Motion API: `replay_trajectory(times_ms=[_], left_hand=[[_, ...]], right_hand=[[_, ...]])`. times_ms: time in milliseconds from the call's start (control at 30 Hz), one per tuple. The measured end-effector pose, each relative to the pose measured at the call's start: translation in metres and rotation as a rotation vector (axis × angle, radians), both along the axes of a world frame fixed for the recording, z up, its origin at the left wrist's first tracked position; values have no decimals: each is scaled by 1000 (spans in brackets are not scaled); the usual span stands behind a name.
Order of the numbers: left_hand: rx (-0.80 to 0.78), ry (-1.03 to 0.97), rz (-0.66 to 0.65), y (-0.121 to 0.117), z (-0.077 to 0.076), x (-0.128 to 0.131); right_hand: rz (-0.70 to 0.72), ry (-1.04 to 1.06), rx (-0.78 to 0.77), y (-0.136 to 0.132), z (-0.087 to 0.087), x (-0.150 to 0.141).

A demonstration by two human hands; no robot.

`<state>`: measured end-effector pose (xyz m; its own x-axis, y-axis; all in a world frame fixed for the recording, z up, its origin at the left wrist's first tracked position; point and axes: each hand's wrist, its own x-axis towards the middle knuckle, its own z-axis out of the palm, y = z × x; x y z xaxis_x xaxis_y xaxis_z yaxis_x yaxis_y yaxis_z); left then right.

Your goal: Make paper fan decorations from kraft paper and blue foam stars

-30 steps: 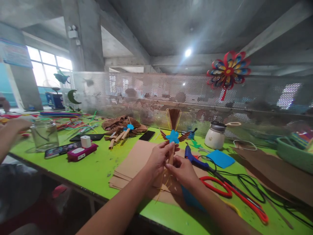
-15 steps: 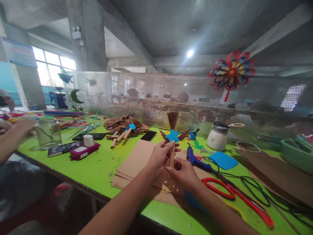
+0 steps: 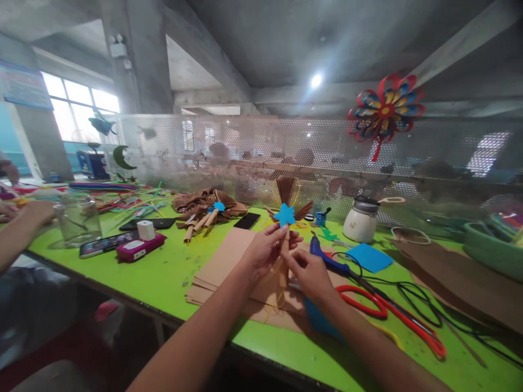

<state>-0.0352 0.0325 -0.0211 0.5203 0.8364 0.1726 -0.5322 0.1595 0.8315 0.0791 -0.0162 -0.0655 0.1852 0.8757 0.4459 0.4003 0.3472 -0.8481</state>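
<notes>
Both hands hold one upright paper craft [image 3: 285, 202]: a rolled brown stick topped with pleated brown fans and a blue star. My left hand [image 3: 265, 251] pinches the stick just under the star. My right hand [image 3: 308, 273] grips the stick lower down, fingers closed round it. Thin yellow strands hang from its lower end over a stack of brown paper sheets [image 3: 229, 267] on the green table [image 3: 171, 272].
A blue glue gun [image 3: 324, 258], red-handled scissors [image 3: 388, 316] and black cables lie right of my hands. Finished crafts [image 3: 206, 209], phones, a pink box [image 3: 137, 247] and a glass jar [image 3: 77, 220] sit left. Another person's arm [image 3: 18, 228] reaches in at far left. Mesh screen behind.
The craft has risen slightly and my right hand has slid up the stick, closer to my left hand. The view shifted a little.
</notes>
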Motion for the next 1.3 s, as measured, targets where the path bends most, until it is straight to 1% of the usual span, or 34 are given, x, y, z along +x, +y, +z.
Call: replay_trajectory(times_ms=[67, 133, 167, 233, 300, 367, 467, 567, 667, 767, 900, 1067, 1200, 1233, 1300], left_hand=[[22, 9, 6, 0, 1, -1], [73, 41, 22, 2, 2, -3], [101, 58, 30, 3, 2, -3], [140, 90, 26, 5, 1, -5], [144, 114, -7, 6, 0, -5], [119, 113, -47, 7, 0, -5], [54, 75, -69, 7, 1, -5], [-6, 28, 2, 7, 4, -4], [-48, -9, 98, 9, 5, -5], [-73, -25, 132, 13, 4, -4], [-80, -47, 158, 14, 2, -4], [-80, -81, 211, 17, 0, -8], [-125, -115, 304, 18, 0, -11], [-137, -113, 328, 18, 0, -11], [-143, -108, 361, 18, -1, -9]], right_hand=[[-46, 98, 66, 0, 5, 6], [-15, 242, 69, 1, 9, 11], [46, 307, 47, 0, 11, 12], [227, 403, -25, -2, 14, 12], [401, 443, -114, -6, 16, 9], [486, 445, -176, -9, 17, 4], [468, 437, -208, -9, 15, -1], [407, 419, -194, -6, 9, -3], [385, 314, -181, -3, 1, -4], [365, 205, -199, 0, -8, -7], [327, 161, -269, 0, -15, -14], [383, 220, -355, -7, -10, -20], [511, 266, -357, -15, -6, -24], [530, 273, -353, -16, -5, -25], [517, 281, -341, -18, -5, -28]])
